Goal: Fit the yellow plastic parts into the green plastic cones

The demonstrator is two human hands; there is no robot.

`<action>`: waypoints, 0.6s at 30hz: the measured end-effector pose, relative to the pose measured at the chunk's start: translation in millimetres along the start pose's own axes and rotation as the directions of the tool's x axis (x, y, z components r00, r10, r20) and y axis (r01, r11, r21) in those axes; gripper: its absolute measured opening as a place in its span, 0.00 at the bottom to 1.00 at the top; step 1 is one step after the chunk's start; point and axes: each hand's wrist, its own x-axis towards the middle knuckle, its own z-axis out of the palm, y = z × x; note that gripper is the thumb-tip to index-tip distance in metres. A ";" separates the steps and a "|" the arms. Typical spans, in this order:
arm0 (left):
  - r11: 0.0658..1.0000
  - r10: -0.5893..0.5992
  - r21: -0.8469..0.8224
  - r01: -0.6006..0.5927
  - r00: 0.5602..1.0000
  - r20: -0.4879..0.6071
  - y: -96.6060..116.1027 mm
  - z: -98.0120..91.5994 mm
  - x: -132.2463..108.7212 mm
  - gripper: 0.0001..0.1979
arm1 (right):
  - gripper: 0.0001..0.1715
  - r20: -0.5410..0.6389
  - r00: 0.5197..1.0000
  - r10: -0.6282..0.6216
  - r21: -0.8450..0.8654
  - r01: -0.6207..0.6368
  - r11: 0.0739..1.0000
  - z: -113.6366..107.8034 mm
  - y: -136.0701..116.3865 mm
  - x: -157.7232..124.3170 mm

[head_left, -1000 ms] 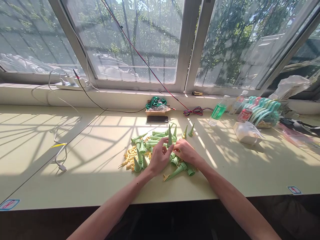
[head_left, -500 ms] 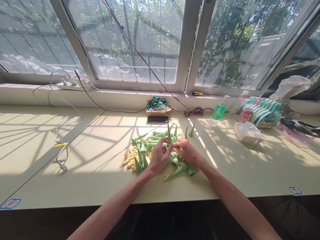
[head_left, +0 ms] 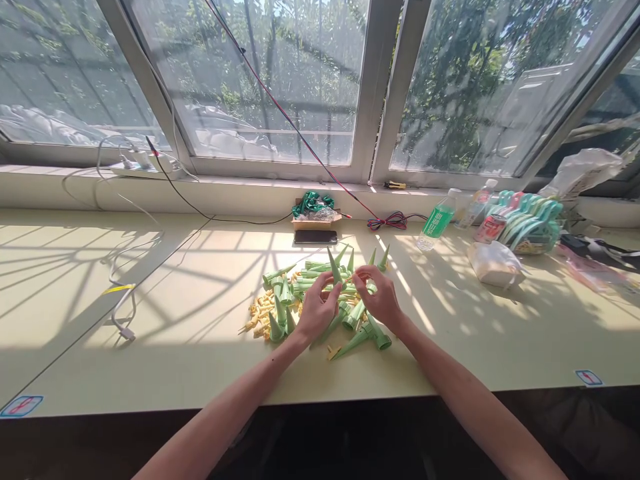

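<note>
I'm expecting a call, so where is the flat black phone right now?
In the head view, the flat black phone lies near centre, directly in front of the small brown cardboard box and beyond the green plastic cones.

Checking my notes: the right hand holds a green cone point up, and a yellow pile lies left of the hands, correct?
Not quite: the head view shows the left hand holding the green cone, point up; the yellow pile does lie to the left.
</note>
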 end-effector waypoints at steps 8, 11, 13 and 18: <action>1.000 0.001 -0.004 -0.001 1.000 0.015 -0.1 -0.3 -0.2 0.15 | 0.04 -0.013 0.997 -0.080 -0.004 0.080 0.997 -1.3 -1.6 -1.6; 1.000 -0.003 -0.007 0.003 1.000 0.018 -0.6 -0.5 -0.3 0.15 | 0.04 -0.007 0.996 -0.093 0.003 0.093 0.996 -1.1 -1.7 -2.1; 1.000 -0.002 -0.013 0.003 1.000 0.021 -1.0 -0.7 -0.1 0.15 | 0.04 0.005 0.995 -0.098 0.004 0.098 0.995 -1.0 -2.0 -2.1; 1.000 0.002 -0.012 -0.002 1.000 0.030 -1.1 -0.7 0.6 0.16 | 0.05 0.032 0.993 -0.110 0.011 0.110 0.994 -1.4 -2.7 -1.2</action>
